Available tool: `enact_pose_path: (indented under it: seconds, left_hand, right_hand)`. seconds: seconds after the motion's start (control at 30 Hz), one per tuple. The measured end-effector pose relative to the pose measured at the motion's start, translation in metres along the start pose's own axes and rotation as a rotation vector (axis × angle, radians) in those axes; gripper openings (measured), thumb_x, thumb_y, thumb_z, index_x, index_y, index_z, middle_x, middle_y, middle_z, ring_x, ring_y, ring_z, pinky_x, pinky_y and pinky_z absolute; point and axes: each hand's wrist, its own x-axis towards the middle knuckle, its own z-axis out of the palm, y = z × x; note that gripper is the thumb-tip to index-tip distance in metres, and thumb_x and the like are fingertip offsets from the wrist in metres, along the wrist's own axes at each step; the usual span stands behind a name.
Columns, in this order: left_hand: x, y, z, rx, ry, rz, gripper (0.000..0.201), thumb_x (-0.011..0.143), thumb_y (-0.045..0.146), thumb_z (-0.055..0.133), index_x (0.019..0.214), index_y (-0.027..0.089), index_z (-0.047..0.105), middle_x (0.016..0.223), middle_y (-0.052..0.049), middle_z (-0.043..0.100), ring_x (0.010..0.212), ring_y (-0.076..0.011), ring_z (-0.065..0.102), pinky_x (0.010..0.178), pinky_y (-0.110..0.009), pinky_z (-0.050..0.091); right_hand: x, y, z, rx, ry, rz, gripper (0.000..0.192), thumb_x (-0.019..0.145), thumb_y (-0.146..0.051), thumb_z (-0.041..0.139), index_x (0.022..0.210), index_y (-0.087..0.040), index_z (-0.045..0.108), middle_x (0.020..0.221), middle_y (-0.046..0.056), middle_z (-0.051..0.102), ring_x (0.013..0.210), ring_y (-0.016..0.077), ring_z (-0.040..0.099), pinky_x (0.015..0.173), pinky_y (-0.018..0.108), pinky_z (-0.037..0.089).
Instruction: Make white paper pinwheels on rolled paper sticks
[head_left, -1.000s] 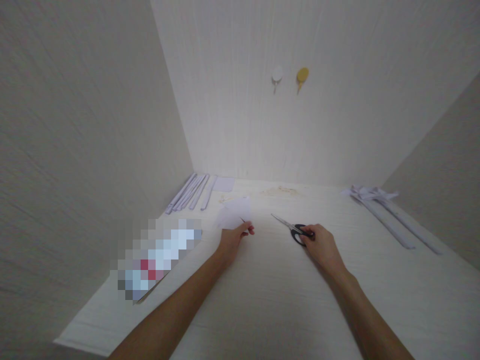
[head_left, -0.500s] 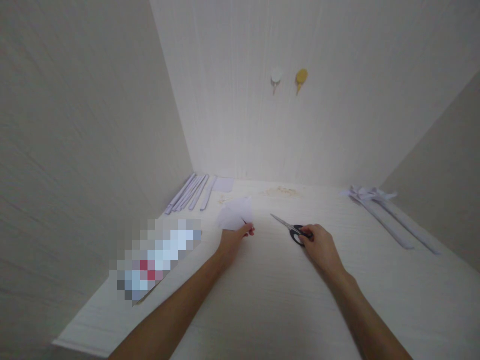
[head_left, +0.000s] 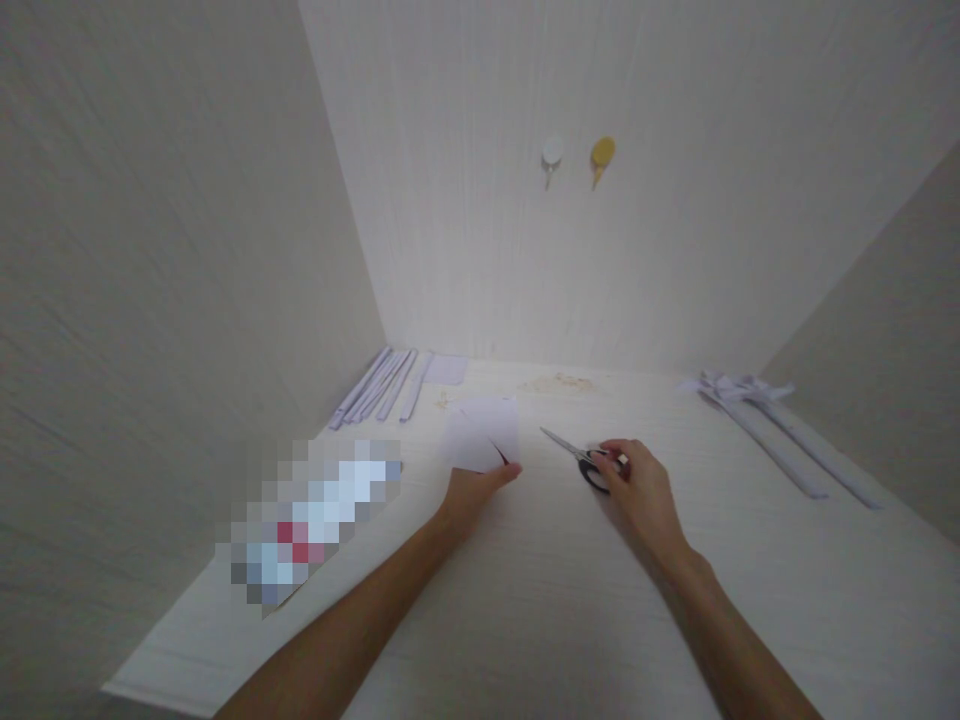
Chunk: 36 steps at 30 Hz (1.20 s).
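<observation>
My left hand point(head_left: 474, 489) pinches a small piece of white paper point(head_left: 484, 432) by its near corner and holds it tilted up above the pale table point(head_left: 540, 600). To its right, my right hand point(head_left: 637, 483) rests over the black handles of a pair of scissors point(head_left: 583, 459). The scissors lie on the table with the blades closed and pointing to the far left. My fingers are on the handles; whether they are through the loops is hidden.
Several folded white paper strips point(head_left: 382, 383) and a small paper square point(head_left: 446, 369) lie at the back left. More long paper strips point(head_left: 780, 430) lie at the back right. A blurred flat item point(head_left: 315, 520) lies at the left. Two hooks point(head_left: 577, 157) hang on the back wall.
My left hand has lifted the paper and turned it more upright, drifting slightly right. My right hand has shifted a little farther over the scissor handles.
</observation>
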Motion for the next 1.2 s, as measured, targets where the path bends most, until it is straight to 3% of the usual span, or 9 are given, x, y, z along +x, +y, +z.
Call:
enact_pose_path:
  seconds: [0.17, 0.3, 0.63, 0.87, 1.2]
  left_hand:
    - [-0.010, 0.007, 0.006, 0.046, -0.096, -0.004, 0.031, 0.051, 0.023, 0.070, 0.080, 0.016, 0.064, 0.091, -0.011, 0.063, 0.089, -0.0256, 0.054, 0.082, -0.035, 0.036]
    - [-0.015, 0.009, 0.011, 0.125, -0.135, -0.024, 0.023, 0.051, 0.025, 0.069, 0.071, 0.015, 0.064, 0.082, -0.009, 0.065, 0.081, -0.0239, 0.056, 0.078, -0.034, 0.038]
    - [-0.013, 0.002, 0.012, 0.135, -0.273, 0.061, 0.021, 0.050, 0.014, 0.067, 0.070, 0.016, 0.063, 0.076, -0.005, 0.065, 0.073, -0.0193, 0.058, 0.071, -0.029, 0.043]
    - [-0.007, -0.001, 0.011, -0.142, -0.396, -0.014, 0.022, 0.055, 0.017, 0.065, 0.076, 0.013, 0.060, 0.075, -0.004, 0.063, 0.071, -0.0157, 0.058, 0.071, -0.028, 0.043]
    - [-0.007, -0.002, 0.011, -0.175, -0.398, -0.044, 0.030, 0.055, 0.018, 0.067, 0.083, 0.012, 0.057, 0.083, -0.008, 0.064, 0.075, -0.0170, 0.059, 0.075, -0.031, 0.043]
  right_hand:
    - [-0.011, -0.028, 0.012, 0.522, -0.299, 0.158, 0.028, 0.070, -0.043, 0.047, 0.068, -0.016, 0.052, 0.045, -0.005, 0.038, 0.040, 0.0087, 0.035, 0.039, 0.022, 0.026]
    - [-0.025, -0.042, 0.026, 0.761, -0.453, 0.234, 0.027, 0.065, -0.042, 0.055, 0.071, -0.017, 0.050, 0.044, -0.008, 0.038, 0.038, 0.0063, 0.033, 0.038, 0.020, 0.025]
    - [-0.030, -0.042, 0.031, 0.902, -0.439, 0.342, 0.028, 0.063, -0.041, 0.057, 0.057, -0.018, 0.042, 0.041, -0.008, 0.037, 0.038, 0.0051, 0.031, 0.038, 0.019, 0.022]
    - [-0.029, -0.038, 0.032, 0.913, -0.436, 0.300, 0.026, 0.066, -0.038, 0.055, 0.057, -0.017, 0.042, 0.042, -0.008, 0.038, 0.040, 0.0055, 0.032, 0.041, 0.019, 0.023]
    - [-0.028, -0.034, 0.032, 0.914, -0.449, 0.279, 0.023, 0.069, -0.034, 0.053, 0.057, -0.017, 0.042, 0.043, -0.008, 0.038, 0.041, 0.0053, 0.031, 0.042, 0.019, 0.021]
